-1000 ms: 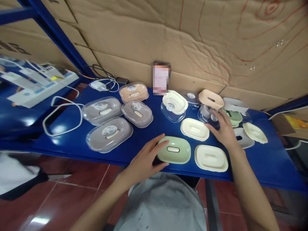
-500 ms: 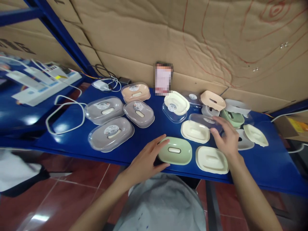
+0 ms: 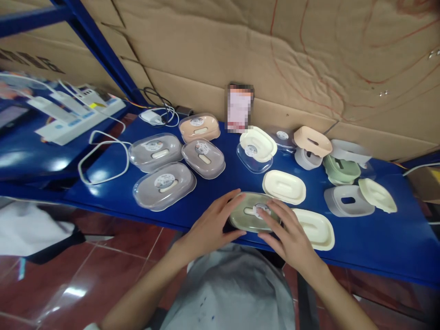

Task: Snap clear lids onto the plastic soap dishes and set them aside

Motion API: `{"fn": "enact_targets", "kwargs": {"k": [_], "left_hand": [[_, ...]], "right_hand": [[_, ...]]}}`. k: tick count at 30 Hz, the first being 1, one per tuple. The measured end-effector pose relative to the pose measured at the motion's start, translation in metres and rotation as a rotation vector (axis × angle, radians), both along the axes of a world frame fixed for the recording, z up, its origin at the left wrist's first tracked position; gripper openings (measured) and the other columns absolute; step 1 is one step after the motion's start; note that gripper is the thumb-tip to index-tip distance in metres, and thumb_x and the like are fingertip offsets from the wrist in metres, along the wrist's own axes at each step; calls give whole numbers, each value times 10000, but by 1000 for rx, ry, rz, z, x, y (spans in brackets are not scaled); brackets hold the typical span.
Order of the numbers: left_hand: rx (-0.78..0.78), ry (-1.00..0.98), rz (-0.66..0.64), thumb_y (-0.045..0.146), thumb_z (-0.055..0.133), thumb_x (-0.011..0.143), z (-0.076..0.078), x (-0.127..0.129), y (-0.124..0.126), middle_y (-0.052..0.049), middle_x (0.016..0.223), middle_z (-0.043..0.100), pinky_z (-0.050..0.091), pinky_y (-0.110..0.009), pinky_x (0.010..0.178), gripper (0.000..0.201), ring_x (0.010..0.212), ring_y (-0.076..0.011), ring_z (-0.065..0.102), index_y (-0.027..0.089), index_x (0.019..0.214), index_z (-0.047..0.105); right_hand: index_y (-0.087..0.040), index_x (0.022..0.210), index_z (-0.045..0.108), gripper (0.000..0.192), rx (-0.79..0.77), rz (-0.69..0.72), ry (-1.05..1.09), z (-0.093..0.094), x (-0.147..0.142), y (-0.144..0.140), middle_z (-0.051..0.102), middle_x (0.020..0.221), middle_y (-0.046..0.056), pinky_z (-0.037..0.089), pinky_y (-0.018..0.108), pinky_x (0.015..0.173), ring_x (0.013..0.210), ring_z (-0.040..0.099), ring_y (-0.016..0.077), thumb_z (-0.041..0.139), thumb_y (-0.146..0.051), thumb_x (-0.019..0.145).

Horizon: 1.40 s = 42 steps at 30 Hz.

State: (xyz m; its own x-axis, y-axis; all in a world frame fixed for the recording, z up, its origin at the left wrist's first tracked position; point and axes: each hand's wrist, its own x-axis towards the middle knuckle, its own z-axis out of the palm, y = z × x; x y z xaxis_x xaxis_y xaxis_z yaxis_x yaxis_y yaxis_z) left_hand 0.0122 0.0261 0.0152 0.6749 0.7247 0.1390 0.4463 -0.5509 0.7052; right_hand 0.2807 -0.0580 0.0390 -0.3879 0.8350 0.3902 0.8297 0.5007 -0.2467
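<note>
A green soap box (image 3: 248, 213) lies at the front edge of the blue table (image 3: 220, 192) with a clear lid sitting on top of it. My left hand (image 3: 210, 225) holds the box's left side. My right hand (image 3: 288, 229) grips the lid at the right side, fingers spread over it. Two cream trays (image 3: 283, 186) (image 3: 316, 228) lie just right of the box.
Several closed grey boxes (image 3: 164, 185) and a peach one (image 3: 199, 128) stand at the left. Loose bases, trays and lids in cream, peach, green and grey (image 3: 348, 200) crowd the back right. A white cable (image 3: 103, 158), a charger and a phone (image 3: 239, 107) against cardboard sit behind.
My right hand picked a clear lid from the back right pile, carried it left and toward me, and set it on the green box. My left hand stayed on the box.
</note>
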Motion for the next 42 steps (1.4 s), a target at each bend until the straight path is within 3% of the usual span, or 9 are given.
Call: {"fn": "enact_targets", "kwargs": {"k": [14, 17, 20, 24, 28, 31, 35, 39, 42], "left_hand": [[64, 7, 2, 360, 871, 917, -1, 3, 2, -130, 1719, 431, 490, -576, 1251, 983, 1570, -350, 481, 393, 1712, 294], [95, -19, 17, 369, 853, 935, -1, 3, -2, -131, 1694, 459, 517, -558, 1236, 950, 1550, -336, 512, 394, 1710, 304], [171, -60, 89, 397, 820, 965, 6, -5, -5, -132, 1691, 454, 540, -540, 1224, 900, 1541, -323, 527, 394, 1706, 309], [383, -76, 310, 469, 788, 985, 35, -39, 11, -108, 1653, 514, 541, -551, 1212, 800, 1505, -319, 566, 364, 1668, 384], [570, 38, 653, 585, 797, 948, 57, -94, 52, -144, 1577, 593, 492, -581, 1228, 845, 1458, -341, 591, 232, 1637, 458], [581, 134, 740, 725, 724, 939, 52, -129, 82, -195, 1550, 602, 503, -619, 1190, 939, 1418, -364, 612, 138, 1625, 465], [499, 191, 692, 849, 613, 929, 38, -151, 107, -213, 1577, 587, 492, -671, 1179, 1051, 1435, -385, 595, 103, 1640, 406], [560, 166, 684, 829, 621, 934, 51, -138, 95, -245, 1702, 424, 411, -730, 1247, 1101, 1572, -455, 433, 98, 1689, 294], [624, 96, 727, 557, 646, 1039, 70, -100, 58, -100, 1766, 343, 347, -687, 1334, 803, 1642, -389, 339, 288, 1706, 289]], "right_hand": [[-217, 1645, 478, 680, 100, -26, -122, -7, -3, -3, 615, 1558, 171, 578, 539, 1174, 1536, 510, 350, 724, -340, 1024], [-225, 1688, 412, 701, 91, 30, -100, -3, 4, -3, 586, 1590, 176, 581, 552, 1150, 1526, 518, 358, 676, -363, 1054], [-222, 1708, 379, 684, 188, 48, 29, 1, 18, -6, 566, 1594, 193, 569, 555, 1133, 1479, 563, 363, 623, -331, 1078], [-247, 1652, 489, 647, 299, -73, 190, -2, 35, -16, 622, 1514, 175, 574, 509, 1071, 1370, 643, 349, 651, -177, 1030], [-295, 1554, 604, 584, 281, -215, 150, -16, 49, -29, 671, 1466, 136, 545, 509, 1068, 1312, 671, 339, 687, -131, 1000], [-277, 1474, 659, 446, 253, -323, 94, -27, 62, -40, 708, 1413, 128, 514, 533, 1079, 1291, 681, 346, 665, -200, 1035], [-265, 1438, 667, 364, 137, -318, 67, -33, 69, -52, 743, 1370, 107, 535, 507, 1050, 1248, 708, 313, 608, -278, 1080], [-271, 1446, 655, 361, 41, -269, 25, -30, 53, -55, 742, 1401, 89, 547, 514, 1070, 1275, 705, 300, 599, -291, 1089], [-275, 1501, 613, 410, -25, -211, 38, -23, 27, -48, 711, 1465, 86, 543, 521, 1133, 1355, 672, 291, 584, -266, 1092]]}}
